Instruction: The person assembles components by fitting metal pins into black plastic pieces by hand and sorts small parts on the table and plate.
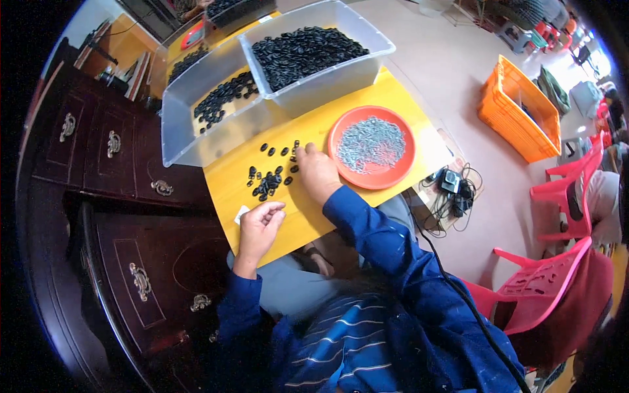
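Note:
On the yellow tabletop (308,229) lies a loose pile of small black oval pieces (268,183), with several more scattered behind it. My right hand (318,171) reaches down among the scattered pieces, its fingers bent together; whatever is at the fingertips is hidden. Nearer to me, my left hand (259,226) hovers at the table's left edge with its fingers curled in against the thumb. Anything inside that curl is too small to make out. A small white piece (242,214) shows beside it. Right of my right hand stands a red plate (407,167) of small silvery metal pieces (371,145).
Two translucent plastic bins, a fuller one (327,82) and a sparser one (177,141), hold black pieces at the back. Dark drawers (124,164) border the left. An orange crate (517,118), pink chairs (544,281) and a coiled black cable (462,196) are at right.

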`<move>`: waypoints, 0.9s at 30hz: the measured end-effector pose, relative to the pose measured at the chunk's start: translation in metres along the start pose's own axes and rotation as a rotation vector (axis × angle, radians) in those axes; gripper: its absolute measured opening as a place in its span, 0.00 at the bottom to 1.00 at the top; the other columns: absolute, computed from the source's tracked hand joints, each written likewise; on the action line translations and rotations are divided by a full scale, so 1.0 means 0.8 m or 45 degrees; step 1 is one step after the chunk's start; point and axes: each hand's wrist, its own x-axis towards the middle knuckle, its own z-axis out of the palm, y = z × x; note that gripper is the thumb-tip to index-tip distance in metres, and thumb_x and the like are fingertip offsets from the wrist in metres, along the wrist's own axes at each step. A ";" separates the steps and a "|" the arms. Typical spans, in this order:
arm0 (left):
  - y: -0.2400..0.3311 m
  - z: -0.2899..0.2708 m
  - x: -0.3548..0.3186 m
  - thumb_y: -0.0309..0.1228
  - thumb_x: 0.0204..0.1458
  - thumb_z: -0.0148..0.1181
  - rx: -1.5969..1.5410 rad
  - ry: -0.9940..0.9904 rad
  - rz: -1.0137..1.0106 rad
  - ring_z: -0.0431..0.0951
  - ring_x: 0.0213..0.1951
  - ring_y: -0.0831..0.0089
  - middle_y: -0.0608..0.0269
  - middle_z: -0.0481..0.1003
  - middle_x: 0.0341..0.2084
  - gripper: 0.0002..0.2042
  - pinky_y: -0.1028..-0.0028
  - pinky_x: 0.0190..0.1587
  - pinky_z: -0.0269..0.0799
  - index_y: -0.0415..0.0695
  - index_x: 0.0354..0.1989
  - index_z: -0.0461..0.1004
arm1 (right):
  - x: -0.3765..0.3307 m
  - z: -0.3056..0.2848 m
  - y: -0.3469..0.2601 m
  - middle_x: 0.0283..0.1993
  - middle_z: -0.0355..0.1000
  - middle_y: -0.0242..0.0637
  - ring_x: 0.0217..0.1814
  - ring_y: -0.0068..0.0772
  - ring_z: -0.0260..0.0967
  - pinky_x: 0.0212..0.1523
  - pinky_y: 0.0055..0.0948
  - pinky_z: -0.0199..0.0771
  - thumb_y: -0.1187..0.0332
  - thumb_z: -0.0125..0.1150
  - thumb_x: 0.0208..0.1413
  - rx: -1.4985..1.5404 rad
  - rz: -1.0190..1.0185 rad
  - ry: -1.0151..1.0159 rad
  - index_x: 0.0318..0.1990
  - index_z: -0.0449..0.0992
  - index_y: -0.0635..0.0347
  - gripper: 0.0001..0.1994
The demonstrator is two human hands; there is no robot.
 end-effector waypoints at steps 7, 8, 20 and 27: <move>0.020 -0.009 0.011 0.20 0.55 0.61 -0.119 0.108 0.084 0.73 0.26 0.86 0.71 0.77 0.25 0.08 0.82 0.31 0.71 0.36 0.43 0.80 | -0.026 0.009 -0.004 0.40 0.71 0.46 0.37 0.48 0.78 0.36 0.42 0.80 0.73 0.57 0.53 -0.105 -0.175 0.035 0.42 0.71 0.63 0.09; 0.025 -0.009 0.013 0.20 0.55 0.61 -0.114 0.106 0.084 0.73 0.26 0.86 0.71 0.77 0.25 0.08 0.82 0.31 0.71 0.36 0.43 0.80 | -0.029 0.009 -0.001 0.40 0.71 0.46 0.37 0.48 0.78 0.36 0.42 0.80 0.73 0.57 0.53 -0.100 -0.173 0.037 0.42 0.71 0.63 0.09; 0.153 0.084 0.058 0.24 0.49 0.64 0.420 -0.044 0.694 0.79 0.31 0.61 0.55 0.76 0.28 0.07 0.68 0.35 0.75 0.41 0.38 0.80 | -0.111 0.032 0.015 0.50 0.75 0.51 0.46 0.56 0.76 0.44 0.49 0.77 0.62 0.55 0.57 0.504 -0.348 -0.163 0.53 0.72 0.56 0.17; 0.132 0.162 0.101 0.26 0.49 0.61 0.776 -0.258 0.881 0.76 0.39 0.53 0.53 0.74 0.29 0.02 0.56 0.41 0.74 0.42 0.29 0.77 | -0.142 0.065 0.009 0.68 0.63 0.44 0.73 0.48 0.53 0.72 0.43 0.48 0.53 0.53 0.61 0.729 -0.533 -0.135 0.62 0.69 0.50 0.24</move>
